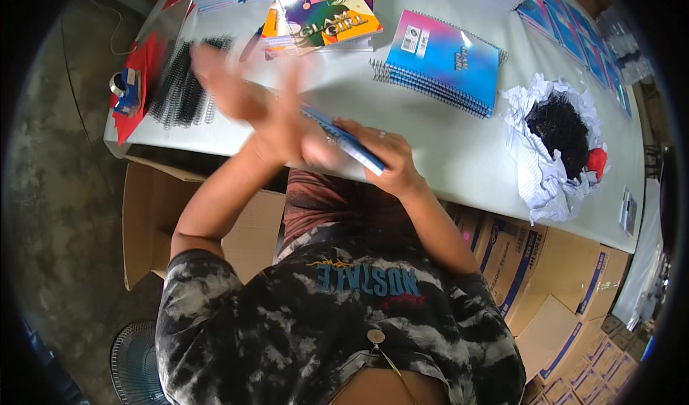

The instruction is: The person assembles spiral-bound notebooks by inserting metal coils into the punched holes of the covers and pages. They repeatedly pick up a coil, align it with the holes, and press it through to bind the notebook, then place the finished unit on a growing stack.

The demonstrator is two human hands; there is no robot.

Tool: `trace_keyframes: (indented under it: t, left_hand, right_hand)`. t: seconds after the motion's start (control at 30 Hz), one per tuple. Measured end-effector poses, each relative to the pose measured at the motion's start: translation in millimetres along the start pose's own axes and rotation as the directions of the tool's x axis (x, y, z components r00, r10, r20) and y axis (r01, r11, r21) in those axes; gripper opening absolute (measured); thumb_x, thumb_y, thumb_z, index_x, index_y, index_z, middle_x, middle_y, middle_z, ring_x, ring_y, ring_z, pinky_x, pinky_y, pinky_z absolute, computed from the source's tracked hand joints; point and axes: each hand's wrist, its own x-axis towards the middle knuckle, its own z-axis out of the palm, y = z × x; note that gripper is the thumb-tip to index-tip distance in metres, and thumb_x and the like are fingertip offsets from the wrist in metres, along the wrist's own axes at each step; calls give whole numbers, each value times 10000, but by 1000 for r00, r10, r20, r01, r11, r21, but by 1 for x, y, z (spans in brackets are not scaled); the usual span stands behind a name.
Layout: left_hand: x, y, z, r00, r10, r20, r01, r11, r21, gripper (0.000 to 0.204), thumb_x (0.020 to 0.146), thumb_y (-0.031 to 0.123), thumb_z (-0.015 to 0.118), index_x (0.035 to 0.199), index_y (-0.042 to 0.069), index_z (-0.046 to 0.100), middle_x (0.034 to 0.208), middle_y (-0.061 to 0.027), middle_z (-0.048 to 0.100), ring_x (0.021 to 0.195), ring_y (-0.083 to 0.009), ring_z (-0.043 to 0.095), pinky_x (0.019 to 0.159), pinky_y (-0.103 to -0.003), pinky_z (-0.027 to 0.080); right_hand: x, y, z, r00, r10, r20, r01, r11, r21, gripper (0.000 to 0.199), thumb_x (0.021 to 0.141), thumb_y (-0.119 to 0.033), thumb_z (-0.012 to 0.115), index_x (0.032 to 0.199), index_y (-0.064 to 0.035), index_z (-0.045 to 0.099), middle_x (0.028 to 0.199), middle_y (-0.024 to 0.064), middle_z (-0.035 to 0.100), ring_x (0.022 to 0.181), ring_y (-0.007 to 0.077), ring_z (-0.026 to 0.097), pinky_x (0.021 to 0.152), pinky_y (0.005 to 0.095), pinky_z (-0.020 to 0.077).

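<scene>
The right hand [384, 157] clasps a thin blue-covered notebook [344, 139] edge-up, just nearer than the white surface [445, 154]; the blurred left hand [251, 104] is spread flat, its grip released.

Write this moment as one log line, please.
right hand: holds blue notebook | left hand: blurred, over notebook | table: notebook stack

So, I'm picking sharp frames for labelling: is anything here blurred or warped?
Head view: the left hand is smeared by motion blur; the right hand holding the blue notebook is fairly sharp; the fisheye bends the table edge, and the rim is black.
</scene>
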Motion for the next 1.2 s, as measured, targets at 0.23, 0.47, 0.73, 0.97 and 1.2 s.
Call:
trace_keyframes:
  t: [0.23, 0.47, 0.73, 0.97, 1.2]
  left_hand:
    - [-42, 33, 24, 969, 191, 159, -184, 981, -55, 1031, 688, 803, 309, 1344, 8, 274, 1253, -292, 370, 1262, -462, 215, 975, -612, 131]
    - [-59, 48, 47, 993, 9, 118, 26, 955, -296, 928, 698, 758, 421, 1320, 71, 371, 1352, -275, 271, 1282, -474, 179, 1000, -618, 86]
    - [-32, 47, 49, 989, -65, 130, 93, 970, -224, 835, 775, 667, 428, 1351, 75, 306, 1399, -230, 210, 1290, -477, 144, 1000, -624, 78]
    - [58, 66, -25, 763, -544, 351, 635, 527, -564, 496, 905, 204, 455, 1278, -98, 331, 1279, -267, 376, 1182, -322, 407, 974, -362, 328]
    - [59, 23, 0, 403, -705, 584, 677, -200, -708, 175, 817, 102, 644, 960, 1, 645, 874, -41, 645, 797, -65, 553, 742, -207, 441]
  right_hand:
    - [6, 4, -6, 997, 73, -27, -72, 996, 52, 481, 655, 52, 594, 1128, -34, 571, 1052, 133, 622, 924, 293, 618, 766, 352, 505]
    - [0, 8, 0, 982, 142, -123, -120, 978, 170, 443, 702, -157, 695, 1101, -7, 575, 1007, 153, 632, 858, 262, 644, 713, 337, 510]
    - [3, 3, 0, 984, 123, -131, -114, 991, 77, 428, 723, -120, 657, 1135, -62, 557, 1010, 142, 632, 829, 304, 637, 695, 360, 510]
    - [38, -34, -20, 995, -87, -50, 84, 995, -62, 823, 764, -309, 580, 1392, -2, 146, 1458, 196, 40, 1321, 469, -45, 1055, 548, 9]
    - [60, -33, -74, 795, 599, 97, -597, 800, -59, 290, 856, -246, 571, 770, 28, 612, 609, 71, 578, 566, 175, 560, 576, 301, 439]
